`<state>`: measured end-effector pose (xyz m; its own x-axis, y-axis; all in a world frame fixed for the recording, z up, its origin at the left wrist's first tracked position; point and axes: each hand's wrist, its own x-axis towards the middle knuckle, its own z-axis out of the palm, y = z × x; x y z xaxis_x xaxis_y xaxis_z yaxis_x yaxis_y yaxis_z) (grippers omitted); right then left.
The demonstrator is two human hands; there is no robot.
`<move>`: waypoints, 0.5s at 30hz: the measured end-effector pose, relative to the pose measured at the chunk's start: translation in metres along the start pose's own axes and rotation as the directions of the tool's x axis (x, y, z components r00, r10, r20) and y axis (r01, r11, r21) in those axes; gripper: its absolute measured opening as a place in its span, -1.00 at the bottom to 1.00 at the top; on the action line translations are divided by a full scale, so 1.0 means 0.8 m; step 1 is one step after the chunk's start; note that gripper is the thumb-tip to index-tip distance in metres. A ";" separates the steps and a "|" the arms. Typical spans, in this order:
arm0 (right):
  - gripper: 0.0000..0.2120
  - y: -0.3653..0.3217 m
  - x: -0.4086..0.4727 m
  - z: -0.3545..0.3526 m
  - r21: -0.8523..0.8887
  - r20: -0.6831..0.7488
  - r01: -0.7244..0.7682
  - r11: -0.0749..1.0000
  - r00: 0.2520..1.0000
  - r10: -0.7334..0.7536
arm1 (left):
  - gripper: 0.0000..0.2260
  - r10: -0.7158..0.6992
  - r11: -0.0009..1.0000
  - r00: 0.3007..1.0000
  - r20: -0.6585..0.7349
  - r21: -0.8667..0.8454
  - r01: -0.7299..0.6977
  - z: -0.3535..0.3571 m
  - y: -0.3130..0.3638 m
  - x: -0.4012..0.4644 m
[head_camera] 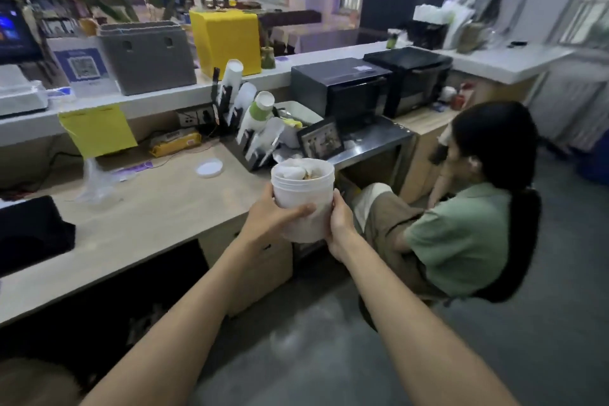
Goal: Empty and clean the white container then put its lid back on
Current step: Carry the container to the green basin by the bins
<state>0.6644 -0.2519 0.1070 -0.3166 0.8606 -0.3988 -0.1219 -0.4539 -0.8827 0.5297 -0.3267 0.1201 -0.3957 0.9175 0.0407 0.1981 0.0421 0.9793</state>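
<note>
The white container (303,198) is a round plastic tub, held upright in the air beyond the counter's right end. Its top is uncovered and it holds crumpled white paper and some brownish scraps. My left hand (273,217) grips its left side, thumb across the front wall. My right hand (341,224) grips its right side, fingers hidden behind the tub. The round white lid (209,168) lies flat on the wooden counter (148,214), well to the left of the tub.
A person in a green shirt (461,231) sits on a chair just right of the tub. Behind it stand a cup and lid rack (250,122), a picture frame (320,142) and two black ovens (342,89). Grey floor (329,339) lies below.
</note>
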 end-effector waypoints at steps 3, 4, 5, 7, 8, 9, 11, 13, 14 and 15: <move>-0.39 -0.003 -0.033 -0.084 0.089 -0.112 0.005 0.996 0.994 0.005 | -0.21 0.021 1.000 0.994 0.103 0.001 -0.021 0.080 0.009 -0.020; -0.38 -0.006 -0.047 -0.118 0.114 -0.145 -0.001 0.993 0.989 0.018 | -0.18 0.027 1.000 0.990 0.141 0.005 -0.028 0.113 0.013 -0.028; -0.37 -0.008 -0.058 -0.150 0.141 -0.168 0.008 0.990 0.986 0.016 | -0.15 0.029 0.999 0.984 0.175 0.012 -0.031 0.143 0.017 -0.036; -0.36 -0.012 -0.083 -0.217 0.202 -0.213 0.032 0.979 0.977 0.012 | -0.16 0.052 0.998 0.967 0.250 0.023 -0.059 0.208 0.027 -0.054; -0.37 -0.015 -0.099 -0.249 0.206 -0.244 0.037 0.978 0.970 0.014 | -0.18 0.067 0.997 0.959 0.276 0.025 -0.077 0.239 0.033 -0.064; -0.38 -0.018 -0.112 -0.282 0.206 -0.274 0.051 0.977 0.962 0.008 | -0.21 0.083 0.995 0.950 0.302 0.021 -0.093 0.270 0.039 -0.075; -0.40 -0.025 -0.139 -0.351 0.162 -0.339 0.074 0.984 0.941 -0.015 | -0.19 0.111 0.992 0.925 0.362 0.009 -0.123 0.335 0.056 -0.099; -0.43 -0.035 -0.169 -0.422 0.142 -0.405 0.109 0.984 0.913 -0.043 | -0.13 0.138 0.988 0.896 0.422 -0.001 -0.151 0.404 0.079 -0.125; -0.44 -0.041 -0.181 -0.450 0.139 -0.434 0.120 0.983 0.900 -0.048 | -0.14 0.151 0.987 0.883 0.445 -0.012 -0.163 0.431 0.089 -0.135; -0.46 -0.048 -0.189 -0.484 0.137 -0.456 0.134 0.981 0.888 -0.058 | -0.17 0.157 0.986 0.873 0.461 -0.023 -0.166 0.464 0.101 -0.146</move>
<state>1.0814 -0.2756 0.1048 0.1547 0.8959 -0.4165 -0.2913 -0.3615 -0.8857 0.9251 -0.2835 0.1209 0.0988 0.9902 0.0982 0.2406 -0.1196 0.9632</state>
